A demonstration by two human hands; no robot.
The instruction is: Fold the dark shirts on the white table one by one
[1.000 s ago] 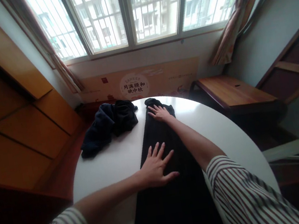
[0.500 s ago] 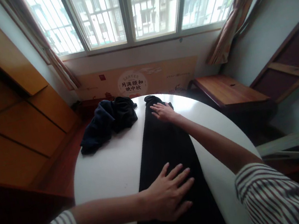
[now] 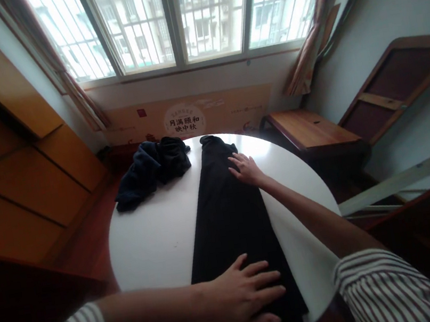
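A long black garment (image 3: 226, 208), which looks like folded trousers, lies lengthwise on a round white table (image 3: 150, 246). Its far end is a little bunched, and its near end reaches close to the table's front edge. My left hand (image 3: 246, 299) rests flat across the near part of the cloth, fingers spread. Farther off, my right hand (image 3: 246, 169) lies along the garment's right edge near the far end, its fingers stretched out. Neither hand grips the cloth. Left of the garment sits a crumpled heap of dark blue and black clothing (image 3: 146, 171).
Beyond the table is a wall with a printed banner (image 3: 231, 110) under a barred window (image 3: 205, 17). Wooden cabinets (image 3: 29, 188) stand at the left. On the right are a low wooden table (image 3: 315, 127) and a pale rail (image 3: 403, 178).
My right hand has slid from the garment's far top towards its right edge and slightly nearer. My left hand has come a little closer to me. The view has shifted, showing the table's near edge.
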